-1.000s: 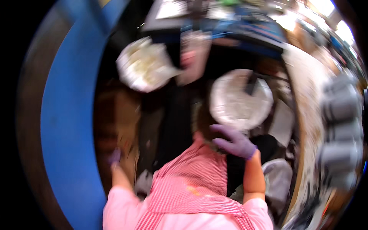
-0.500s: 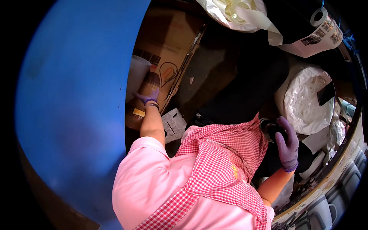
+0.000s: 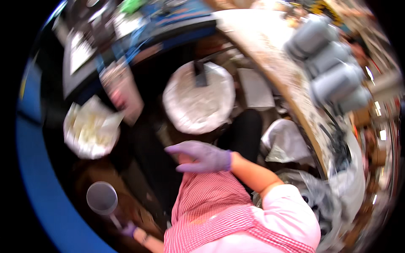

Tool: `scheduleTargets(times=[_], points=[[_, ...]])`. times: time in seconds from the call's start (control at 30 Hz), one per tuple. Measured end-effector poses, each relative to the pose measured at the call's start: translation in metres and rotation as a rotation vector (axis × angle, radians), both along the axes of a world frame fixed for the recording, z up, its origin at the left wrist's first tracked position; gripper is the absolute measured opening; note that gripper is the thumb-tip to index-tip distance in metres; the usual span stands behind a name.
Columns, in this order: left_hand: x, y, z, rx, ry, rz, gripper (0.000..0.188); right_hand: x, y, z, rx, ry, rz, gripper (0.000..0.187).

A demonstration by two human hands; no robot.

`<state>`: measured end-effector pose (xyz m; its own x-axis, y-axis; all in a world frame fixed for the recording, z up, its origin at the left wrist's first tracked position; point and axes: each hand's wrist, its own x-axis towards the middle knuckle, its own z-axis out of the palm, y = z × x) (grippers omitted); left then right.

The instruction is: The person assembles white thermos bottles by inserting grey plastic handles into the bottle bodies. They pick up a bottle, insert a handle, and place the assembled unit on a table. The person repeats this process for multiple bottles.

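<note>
Low on the left, my left hand, in a purple glove, is closed round the handle of a translucent plastic jug. The jug's round opening faces up, and motion blurs the fingers. My right hand, gloved in purple too, hovers over my red checked apron with thumb and fingers apart and nothing in it. Beyond it stands a bin lined with a white bag, with pale curled strips inside. A dark flat object hangs over that bin's far rim.
A smaller white-bagged bin with pale strips stands at left, below a printed label roll. At right, several grey plastic housings stand on a worn, curved-looking table edge. A clear plastic bag lies beside my right elbow.
My view has swung to the right. My left hand has gone from beside the jug to gripping its handle. My right hand has come in front of my apron.
</note>
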<state>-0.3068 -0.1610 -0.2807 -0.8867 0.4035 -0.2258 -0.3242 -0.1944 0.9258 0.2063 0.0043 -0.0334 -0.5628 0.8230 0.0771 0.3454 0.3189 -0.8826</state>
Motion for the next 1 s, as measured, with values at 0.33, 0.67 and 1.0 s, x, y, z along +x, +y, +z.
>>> scheduleTargets(times=[0.33, 0.67, 1.0], points=[[0.254, 0.119, 0.287, -0.16, 0.796, -0.819, 0.075, 0.062, -0.03, 0.01, 0.538, 0.453, -0.369, 0.039], [0.37, 0.216, 0.313, 0.341, 0.162, -1.808, 0.08, 0.17, -0.059, 0.011, 0.282, 0.114, -0.446, 0.046], [0.441, 0.203, 0.358, 0.232, 0.508, -2.242, 0.097, 0.116, -0.05, 0.101, 0.928, 0.073, -0.36, 0.022]])
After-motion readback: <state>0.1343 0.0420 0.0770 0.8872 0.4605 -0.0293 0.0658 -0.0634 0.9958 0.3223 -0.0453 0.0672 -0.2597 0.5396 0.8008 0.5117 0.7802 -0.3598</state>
